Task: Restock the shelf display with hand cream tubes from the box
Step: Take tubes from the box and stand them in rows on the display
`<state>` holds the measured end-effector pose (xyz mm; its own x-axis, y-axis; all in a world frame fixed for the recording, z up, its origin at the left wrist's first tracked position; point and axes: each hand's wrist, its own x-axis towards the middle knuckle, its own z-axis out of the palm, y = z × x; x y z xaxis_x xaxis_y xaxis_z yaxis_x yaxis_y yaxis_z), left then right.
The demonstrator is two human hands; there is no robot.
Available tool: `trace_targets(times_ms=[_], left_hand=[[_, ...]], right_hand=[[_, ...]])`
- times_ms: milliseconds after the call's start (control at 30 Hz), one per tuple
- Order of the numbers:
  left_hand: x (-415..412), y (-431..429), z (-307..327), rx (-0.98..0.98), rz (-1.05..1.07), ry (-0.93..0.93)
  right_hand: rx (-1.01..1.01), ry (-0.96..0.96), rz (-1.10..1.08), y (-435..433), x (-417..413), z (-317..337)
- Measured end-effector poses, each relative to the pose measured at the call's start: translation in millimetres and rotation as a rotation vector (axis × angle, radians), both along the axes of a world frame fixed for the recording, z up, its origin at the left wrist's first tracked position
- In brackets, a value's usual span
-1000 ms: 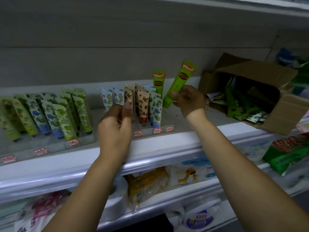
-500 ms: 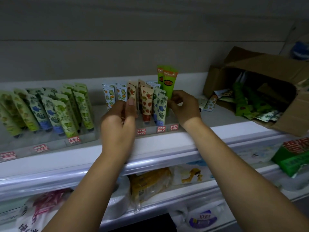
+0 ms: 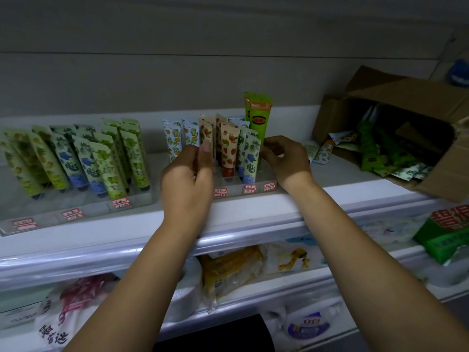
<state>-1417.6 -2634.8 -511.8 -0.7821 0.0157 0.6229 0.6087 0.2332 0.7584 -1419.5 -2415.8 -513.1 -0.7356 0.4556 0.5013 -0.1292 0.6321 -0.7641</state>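
A tall green hand cream tube [image 3: 259, 118] stands upright at the right end of the clear display rack [image 3: 228, 182]. My right hand [image 3: 285, 158] grips this tube low down, fingers curled round its base. My left hand [image 3: 187, 174] is raised in front of the rack, its thumb and curled fingers pinching a peach fruit-print tube [image 3: 205, 130]. Several blue and strawberry-print tubes [image 3: 228, 148] stand between my hands. The cardboard box [image 3: 396, 95] lies on its side at the right, with several green tubes [image 3: 368, 148] spilling inside it.
A second rack of green and blue floral tubes [image 3: 76, 158] fills the shelf's left part. Two small tubes [image 3: 321, 152] lie loose by the box mouth. Below are bagged goods [image 3: 228, 270], a paper roll [image 3: 187, 290] and a green carton [image 3: 446, 232].
My right hand brought the green tube from a tilt near the box to upright in the rack's right end. My left hand stayed at the peach tube.
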Motion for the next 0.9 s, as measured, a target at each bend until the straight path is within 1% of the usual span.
trace_targets(times_ms=[100,167,233,267,300,333,367,400,433,467,533,600,667,700,767,833,900], left_hand=[[1,-1,1,-0.029,0.003,0.031],[3,-1,2,-0.075,-0.001,0.064],[7,-2,4,-0.129,0.003,0.104],[8,-2,5,-0.159,0.012,0.124],[9,-2,5,-0.184,0.020,0.137],[10,-2,6,-0.198,0.028,0.139],[10,-2,6,-0.204,0.032,0.130],[10,-2,6,-0.200,0.033,0.116],[10,-1,5,-0.195,0.028,0.104],[10,-1,5,-0.191,0.022,0.094],[10,-1,5,-0.185,0.017,0.089],[10,-2,5,-0.176,0.013,0.096],[10,-3,5,-0.175,0.006,0.116],[11,-3,5,-0.178,0.000,0.126],[11,-2,5,-0.183,-0.013,0.128],[12,-2,5,-0.178,-0.027,0.120],[11,-2,5,-0.179,-0.027,0.110]], right_hand=[[-0.040,0.087,-0.035,-2,2,1],[-0.060,0.210,-0.114,0,3,2],[0.077,0.334,-0.330,12,5,5],[0.184,0.328,-0.456,24,7,9],[0.291,0.220,-0.550,36,11,13],[0.375,0.015,-0.576,52,12,12],[0.430,-0.233,-0.551,64,15,11],[0.464,-0.448,-0.480,78,15,6],[0.494,-0.601,-0.395,87,16,1],[0.495,-0.692,-0.309,94,17,-3],[0.482,-0.758,-0.196,97,19,-4],[0.484,-0.731,-0.134,90,30,0],[0.495,-0.606,-0.114,78,46,0],[0.467,-0.533,-0.106,72,57,0],[0.295,-0.426,-0.062,63,72,-3],[0.120,-0.376,-0.021,59,81,-1],[0.053,-0.313,-0.066,54,85,6]])
